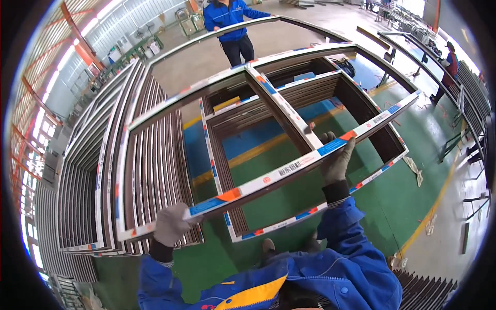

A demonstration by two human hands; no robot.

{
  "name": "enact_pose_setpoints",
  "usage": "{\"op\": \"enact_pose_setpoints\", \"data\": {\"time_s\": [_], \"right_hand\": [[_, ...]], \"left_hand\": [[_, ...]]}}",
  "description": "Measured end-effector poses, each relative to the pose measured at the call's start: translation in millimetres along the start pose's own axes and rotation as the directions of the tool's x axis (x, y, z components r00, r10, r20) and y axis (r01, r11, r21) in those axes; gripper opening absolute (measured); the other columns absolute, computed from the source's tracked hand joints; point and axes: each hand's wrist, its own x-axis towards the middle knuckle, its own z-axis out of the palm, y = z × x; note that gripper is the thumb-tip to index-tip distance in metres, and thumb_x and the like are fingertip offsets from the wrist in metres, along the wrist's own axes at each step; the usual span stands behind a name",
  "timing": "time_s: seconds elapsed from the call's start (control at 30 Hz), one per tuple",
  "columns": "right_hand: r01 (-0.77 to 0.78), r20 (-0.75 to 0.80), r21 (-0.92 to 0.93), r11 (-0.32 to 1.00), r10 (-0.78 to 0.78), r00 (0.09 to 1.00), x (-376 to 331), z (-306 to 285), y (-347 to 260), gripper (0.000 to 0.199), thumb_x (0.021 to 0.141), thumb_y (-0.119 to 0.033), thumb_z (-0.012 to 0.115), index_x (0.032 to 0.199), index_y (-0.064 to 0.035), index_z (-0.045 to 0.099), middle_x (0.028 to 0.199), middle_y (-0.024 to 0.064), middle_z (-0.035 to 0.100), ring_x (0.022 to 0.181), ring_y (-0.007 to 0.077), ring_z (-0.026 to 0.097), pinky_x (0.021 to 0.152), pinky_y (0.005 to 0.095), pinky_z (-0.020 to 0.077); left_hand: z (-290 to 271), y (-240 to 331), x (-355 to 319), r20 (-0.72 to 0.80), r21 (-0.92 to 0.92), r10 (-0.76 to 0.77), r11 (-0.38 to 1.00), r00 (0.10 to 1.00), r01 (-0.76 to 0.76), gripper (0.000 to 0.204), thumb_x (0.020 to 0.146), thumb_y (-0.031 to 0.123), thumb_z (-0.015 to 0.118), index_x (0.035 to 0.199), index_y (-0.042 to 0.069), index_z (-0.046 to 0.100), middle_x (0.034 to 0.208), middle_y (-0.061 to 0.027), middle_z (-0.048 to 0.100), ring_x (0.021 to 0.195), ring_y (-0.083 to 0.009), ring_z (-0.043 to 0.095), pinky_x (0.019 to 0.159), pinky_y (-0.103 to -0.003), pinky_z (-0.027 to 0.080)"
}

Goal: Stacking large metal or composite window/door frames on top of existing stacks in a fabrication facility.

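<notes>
Two hands: both wear grey work gloves and come out of blue jacket sleeves at the lower edge of the view.
Left hand [170, 225]: fingers curled shut around the near-left corner of the window frame [289, 165], at the end of its near rail.
Right hand [338, 160]: raised higher, fingers wrapped over the same near rail, close to where the middle crossbar meets it.
Window frame: a large rectangular frame, white-faced with dark brown inner sides, covered in protective film with blue and orange patches; it is held up off the floor, tilted, its near rail running from lower left to upper right between the two hands.
Far end of frame: a second person [230, 23] in a blue jacket stands at the top of the view with hands at the far rail; whether those fingers grip it cannot be told.
Lower frame [268, 227]: a similar frame sits beneath the held one, resting low over the floor, just in front of the wearer's shoes.
Stack of frames [98, 165]: many more frames stand on edge in a leaning row to the left, just beside the held frame's left side.
Floor [382, 206]: painted green with blue areas and yellow lines; scraps of film lie on it to the right.
Third person [448, 64]: stands well apart at the right edge, near racks of long profiles.
</notes>
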Motion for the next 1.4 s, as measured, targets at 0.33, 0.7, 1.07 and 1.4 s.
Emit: {"op": "enact_pose_setpoints", "data": {"time_s": [0.33,0.7,1.07,1.4], "right_hand": [[-0.141,-0.136,-0.130,0.982,0.123,0.983,43.4,-88.4,-143.9,0.052,0.095,-0.057,0.063,0.122,-0.0133,0.059,0.104,0.0054,0.065,0.101,0.0218,0.064,0.094,0.0395,0.0513],[-0.330,-0.287,-0.301,0.895,0.245,0.926,152.5,-235.3,-313.5,0.056,0.091,-0.052,0.066,0.104,0.0021,0.063,0.097,0.0155,0.069,0.090,0.0268,0.069,0.083,0.0388,0.0580],[-0.371,-0.273,-0.435,0.820,0.272,0.923,275.1,-293.9,-358.3,0.048,0.089,-0.054,0.063,0.104,-0.0082,0.060,0.103,0.0184,0.071,0.095,0.0347,0.070,0.087,0.0485,0.0569],[-0.407,-0.297,-0.484,0.775,0.292,0.909,456.5,-395.2,-425.9,0.042,0.090,-0.056,0.069,0.108,-0.0184,0.062,0.083,0.0053,0.068,0.072,0.0229,0.069,0.066,0.0377,0.0595]], "left_hand": [[136.8,274.4,46.2,-0.059,-0.132,-0.094,0.988,0.994,0.086,0.051,0.084,0.051,0.076,0.077,0.003,0.061,0.065,-0.0187,0.061,0.062,-0.0392,0.064,0.056,-0.047,0.049],[241.1,308.0,58.9,-0.549,0.174,-0.344,0.845,0.762,0.506,0.073,0.085,0.045,0.076,0.134,-0.006,0.056,0.139,-0.0243,0.058,0.129,-0.0370,0.056,0.110,-0.047,0.042],[442.9,322.1,59.0,0.574,-0.569,-0.452,-0.820,0.683,-0.065,0.055,0.094,0.049,0.067,0.112,-0.002,0.060,0.101,-0.0224,0.070,0.093,-0.0381,0.071,0.084,-0.055,0.061],[510.2,549.2,140.7,0.562,-0.624,-0.549,-0.772,0.619,-0.118,0.059,0.092,0.053,0.063,0.115,-0.001,0.061,0.100,-0.0167,0.070,0.092,-0.0310,0.068,0.087,-0.046,0.057]]}}
